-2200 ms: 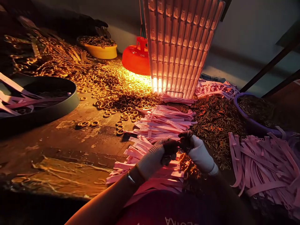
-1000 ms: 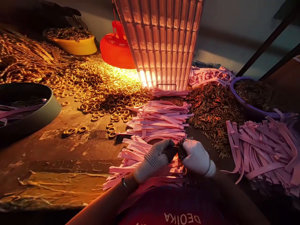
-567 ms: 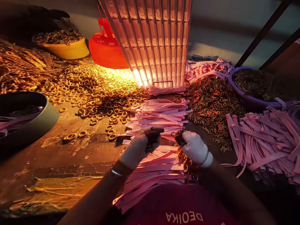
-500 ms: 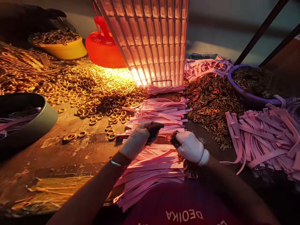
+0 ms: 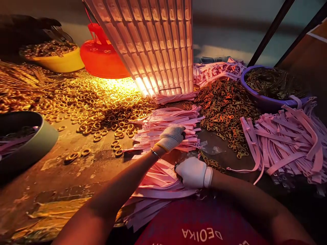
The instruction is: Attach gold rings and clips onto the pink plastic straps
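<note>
My left hand (image 5: 171, 137), in a white dotted glove, reaches over the upper pile of pink straps (image 5: 145, 137). Its fingers curl closed at the pile's right side; their grip is hidden. Nearer my body, my right hand (image 5: 192, 173) in a white glove is closed in a fist beside the lower pile of pink straps (image 5: 163, 173). Whatever lies inside that fist is too dark to make out. Just right of the right hand, a short row of brass-coloured metal clasps (image 5: 213, 164) rests on the table.
Loose brass rings (image 5: 102, 105) cover the back left under a red lamp (image 5: 104, 59). A ribbed plastic panel (image 5: 153, 44) stands behind. Metal clasps (image 5: 227, 109), a purple basin (image 5: 270, 98) and more pink straps (image 5: 288, 146) lie right; a grey-green bin (image 5: 38, 143) sits left.
My left hand has moved right and slightly up, over the upper straps. The right hand has come down toward my body, away from the left. The whole view has shifted a little.
</note>
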`<state>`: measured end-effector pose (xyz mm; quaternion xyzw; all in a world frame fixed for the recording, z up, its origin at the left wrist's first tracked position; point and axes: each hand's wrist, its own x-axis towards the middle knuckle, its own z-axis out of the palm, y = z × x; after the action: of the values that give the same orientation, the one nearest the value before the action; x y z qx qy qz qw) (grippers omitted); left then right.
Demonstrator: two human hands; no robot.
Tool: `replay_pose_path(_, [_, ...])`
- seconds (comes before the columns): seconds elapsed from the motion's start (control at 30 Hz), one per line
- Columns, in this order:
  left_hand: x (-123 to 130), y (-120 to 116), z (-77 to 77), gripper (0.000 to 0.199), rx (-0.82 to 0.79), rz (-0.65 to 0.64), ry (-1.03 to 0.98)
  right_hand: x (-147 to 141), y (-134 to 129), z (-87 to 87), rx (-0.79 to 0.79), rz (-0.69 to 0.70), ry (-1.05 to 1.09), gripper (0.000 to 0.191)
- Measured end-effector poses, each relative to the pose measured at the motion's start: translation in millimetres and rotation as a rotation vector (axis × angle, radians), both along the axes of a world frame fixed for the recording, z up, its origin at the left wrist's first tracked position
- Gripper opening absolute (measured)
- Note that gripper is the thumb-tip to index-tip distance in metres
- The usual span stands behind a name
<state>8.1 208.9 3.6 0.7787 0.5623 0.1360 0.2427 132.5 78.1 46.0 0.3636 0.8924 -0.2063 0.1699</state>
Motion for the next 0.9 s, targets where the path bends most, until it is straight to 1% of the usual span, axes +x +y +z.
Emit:
replay_pose_path(0.07, [7.0,-1.6,-4.9,0.026,-0.009,-0.022,0.063,-0.2,-5.3,0.7,0.026,0.005,0.002,0.017])
replay_pose_path(0.17, [10.3,-3.4,-6.9,0.028,-0.013,-0.048,0.096,1.7,-8.8,-4.8,0.054,-0.049,0.025,0.017])
replay_pose_path(0.23, [6.3,-7.2,-1.7,0.027,-0.007,-0.061,0.077,5.8,-6.6,-9.7,0.036,-0.099,0.077,0.016])
replay_pose_path(0.3, [-2.6,-16.1,8.6,0.024,0.001,-0.068,0.035,13.1,-2.5,-13.1,0.073,-0.159,0.159,0.016])
replay_pose_path(0.33, [-8.3,-23.1,14.9,0.023,-0.027,-0.059,-0.03,17.9,-0.6,-13.9,0.119,-0.2,0.199,0.016])
replay_pose_path(0.37, [-14.4,-32.0,21.4,0.021,-0.089,-0.038,-0.132,23.4,0.7,-14.2,0.172,-0.246,0.231,0.017])
replay_pose_path(0.4, [-20.4,-42.6,27.3,0.021,-0.184,-0.005,-0.267,29.3,1.6,-14.0,0.222,-0.292,0.258,0.018])
replay_pose_path(0.47, [-29.6,-67.0,36.4,0.025,-0.43,0.096,-0.577,40.8,1.6,-12.7,0.277,-0.347,0.328,0.022])
replay_pose_path(0.5, [-32.0,-79.6,38.9,0.027,-0.544,0.151,-0.711,45.6,1.1,-11.8,0.286,-0.357,0.365,0.026])
replay_pose_path(0.53, [-32.9,-91.7,40.2,0.028,-0.624,0.198,-0.81,49.2,0.5,-10.9,0.293,-0.359,0.4,0.03])
replay_pose_path(0.6, [-30.4,-112.0,39.4,0.029,-0.703,0.273,-0.953,52.1,-1.0,-8.7,0.327,-0.356,0.451,0.034])
replay_pose_path(0.67, [-25.0,-125.4,36.4,0.027,-0.716,0.33,-1.057,50.1,-3.1,-6.1,0.352,-0.346,0.451,0.031])
replay_pose_path(0.73, [-20.2,-132.4,33.3,0.024,-0.721,0.36,-1.119,45.2,-5.8,-2.8,0.365,-0.343,0.389,0.024])
replay_pose_path(0.83, [-18.2,-136.2,31.4,0.026,-0.746,0.33,-1.104,38.3,-10.1,3.0,0.429,-0.354,0.234,0.013])
replay_pose_path(0.9, [-19.6,-137.4,32.2,0.023,-0.75,0.307,-1.059,35.6,-12.1,6.9,0.47,-0.33,0.154,0.008])
